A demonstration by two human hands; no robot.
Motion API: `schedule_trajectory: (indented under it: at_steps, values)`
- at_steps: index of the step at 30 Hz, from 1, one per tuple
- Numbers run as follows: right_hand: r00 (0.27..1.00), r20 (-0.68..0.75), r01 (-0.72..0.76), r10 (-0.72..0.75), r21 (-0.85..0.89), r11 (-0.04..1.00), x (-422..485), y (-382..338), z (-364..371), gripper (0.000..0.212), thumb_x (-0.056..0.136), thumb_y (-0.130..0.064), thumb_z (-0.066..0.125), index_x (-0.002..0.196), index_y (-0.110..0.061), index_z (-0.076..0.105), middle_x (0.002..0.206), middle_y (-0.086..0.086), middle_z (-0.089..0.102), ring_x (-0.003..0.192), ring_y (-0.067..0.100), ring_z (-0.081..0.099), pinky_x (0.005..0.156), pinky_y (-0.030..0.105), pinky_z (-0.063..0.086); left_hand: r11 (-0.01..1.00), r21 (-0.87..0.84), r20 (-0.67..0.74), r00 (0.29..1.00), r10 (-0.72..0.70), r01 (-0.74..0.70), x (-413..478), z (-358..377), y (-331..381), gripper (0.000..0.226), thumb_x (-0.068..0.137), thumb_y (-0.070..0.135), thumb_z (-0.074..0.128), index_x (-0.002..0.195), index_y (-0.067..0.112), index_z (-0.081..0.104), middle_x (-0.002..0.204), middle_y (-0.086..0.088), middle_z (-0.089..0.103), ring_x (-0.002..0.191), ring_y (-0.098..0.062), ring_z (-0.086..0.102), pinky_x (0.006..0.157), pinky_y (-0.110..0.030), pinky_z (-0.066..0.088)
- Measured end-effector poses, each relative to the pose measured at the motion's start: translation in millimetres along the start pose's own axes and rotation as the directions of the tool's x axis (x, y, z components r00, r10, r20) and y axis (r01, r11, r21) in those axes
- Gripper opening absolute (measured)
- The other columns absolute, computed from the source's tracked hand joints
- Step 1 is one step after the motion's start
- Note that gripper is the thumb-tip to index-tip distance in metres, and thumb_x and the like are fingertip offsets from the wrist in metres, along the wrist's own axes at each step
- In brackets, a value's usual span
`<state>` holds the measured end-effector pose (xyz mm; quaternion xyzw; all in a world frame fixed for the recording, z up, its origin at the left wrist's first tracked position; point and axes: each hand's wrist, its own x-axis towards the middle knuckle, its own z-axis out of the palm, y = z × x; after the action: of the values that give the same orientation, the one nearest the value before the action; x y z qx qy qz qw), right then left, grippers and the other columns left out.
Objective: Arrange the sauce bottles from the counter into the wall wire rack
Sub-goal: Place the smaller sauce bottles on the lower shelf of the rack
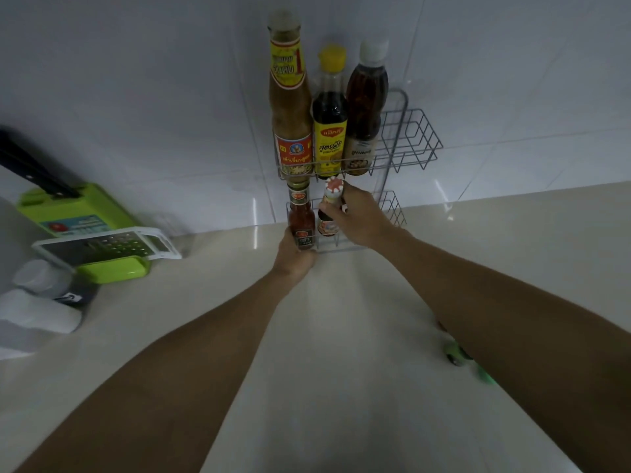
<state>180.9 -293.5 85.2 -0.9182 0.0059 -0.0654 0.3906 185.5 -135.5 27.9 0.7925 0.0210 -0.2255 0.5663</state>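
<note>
A two-tier wire rack (415,141) hangs on the tiled wall. Its upper shelf carries three bottles: a tall brown sauce bottle (290,107) at the left, a dark bottle with a yellow cap (329,131) in the middle, and a reddish bottle with a white cap (365,110) to their right. In the lower shelf stand a red chili sauce bottle (301,218) and a dark bottle with a red-and-white cap (329,213). My left hand (295,257) grips the base of the chili bottle. My right hand (358,216) is wrapped around the red-and-white-capped bottle.
A green and white grater box (99,240) with a black-handled knife (34,165) lies at the left on the counter. A white-lidded jar (51,285) sits in front of it. Something green (461,356) lies on the counter under my right forearm. The right side of both rack shelves holds nothing.
</note>
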Motion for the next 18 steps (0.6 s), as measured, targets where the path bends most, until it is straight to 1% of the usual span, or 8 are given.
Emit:
schedule_trajectory:
  at_steps: [3,4,6,11,12,15,16,18]
  values:
    - [0.997,0.049,-0.066,0.065,0.013,0.998,14,4,8,0.039,0.097,-0.031,0.062,0.126,-0.007,0.052,0.116,0.015,0.068,0.107,0.031,0.064,0.083,0.033,0.048,0.999,-0.045,0.024,1.0,0.001,0.0,2,-3,-4,0.078,0.071,-0.011,0.051,0.143,0.013,0.035,0.128,-0.017,0.057,0.118,-0.034,0.055,0.076,-0.029,0.043]
    - [0.993,0.074,-0.092,0.091,0.008,0.996,19,6,11,0.043,0.097,-0.031,0.061,0.131,-0.007,0.048,0.12,0.016,0.066,0.109,0.032,0.063,0.083,0.032,0.046,0.999,-0.049,0.035,0.999,0.0,0.002,1,-4,-5,0.077,0.073,-0.014,0.049,0.144,0.013,0.034,0.129,-0.016,0.056,0.115,-0.029,0.054,0.075,-0.026,0.044]
    - [0.984,0.104,-0.146,0.146,-0.005,0.989,28,11,16,0.049,0.098,-0.033,0.059,0.136,-0.007,0.042,0.123,0.019,0.064,0.11,0.035,0.062,0.082,0.033,0.045,0.998,-0.056,0.055,0.998,-0.011,0.014,3,-7,-7,0.078,0.077,-0.018,0.046,0.146,0.014,0.031,0.131,-0.016,0.056,0.106,-0.02,0.051,0.066,-0.021,0.043]
    - [0.974,0.116,-0.194,0.196,-0.025,0.981,32,21,27,0.045,0.098,-0.037,0.059,0.13,-0.006,0.048,0.12,0.019,0.066,0.109,0.035,0.063,0.08,0.031,0.043,0.998,-0.049,0.118,0.993,-0.027,0.033,2,-14,-7,0.084,0.072,-0.009,0.05,0.148,0.019,0.028,0.126,-0.016,0.057,0.092,-0.015,0.052,0.058,-0.022,0.043]
    - [0.973,0.114,-0.198,0.2,-0.028,0.98,31,22,28,0.045,0.098,-0.038,0.059,0.129,-0.007,0.049,0.119,0.018,0.066,0.108,0.035,0.063,0.08,0.031,0.043,0.998,-0.051,0.122,0.992,-0.024,0.031,1,-15,-7,0.087,0.069,-0.005,0.051,0.148,0.02,0.027,0.126,-0.014,0.056,0.094,-0.014,0.053,0.059,-0.022,0.044]
    - [0.971,0.114,-0.207,0.208,-0.025,0.978,32,23,28,0.046,0.097,-0.04,0.059,0.127,-0.007,0.05,0.118,0.018,0.067,0.108,0.036,0.063,0.08,0.031,0.045,0.998,-0.062,0.123,0.992,-0.026,0.033,1,-14,-10,0.09,0.07,-0.009,0.05,0.15,0.022,0.023,0.132,-0.009,0.052,0.115,-0.019,0.05,0.065,-0.026,0.045]
    - [0.971,0.113,-0.21,0.212,-0.025,0.977,31,21,27,0.047,0.097,-0.041,0.059,0.128,-0.007,0.049,0.119,0.017,0.066,0.108,0.035,0.063,0.08,0.031,0.044,0.998,-0.054,0.125,0.992,-0.024,0.031,0,-13,-10,0.088,0.073,-0.011,0.05,0.15,0.021,0.022,0.131,-0.008,0.052,0.116,-0.02,0.05,0.066,-0.026,0.045]
    - [0.962,0.118,-0.246,0.245,-0.007,0.969,31,17,28,0.05,0.097,-0.04,0.06,0.13,-0.006,0.046,0.12,0.016,0.064,0.109,0.033,0.061,0.08,0.032,0.044,0.999,-0.025,0.119,0.992,-0.03,0.033,1,-10,-6,0.081,0.077,-0.008,0.053,0.148,0.018,0.024,0.123,-0.007,0.053,0.107,-0.018,0.052,0.066,-0.025,0.046]
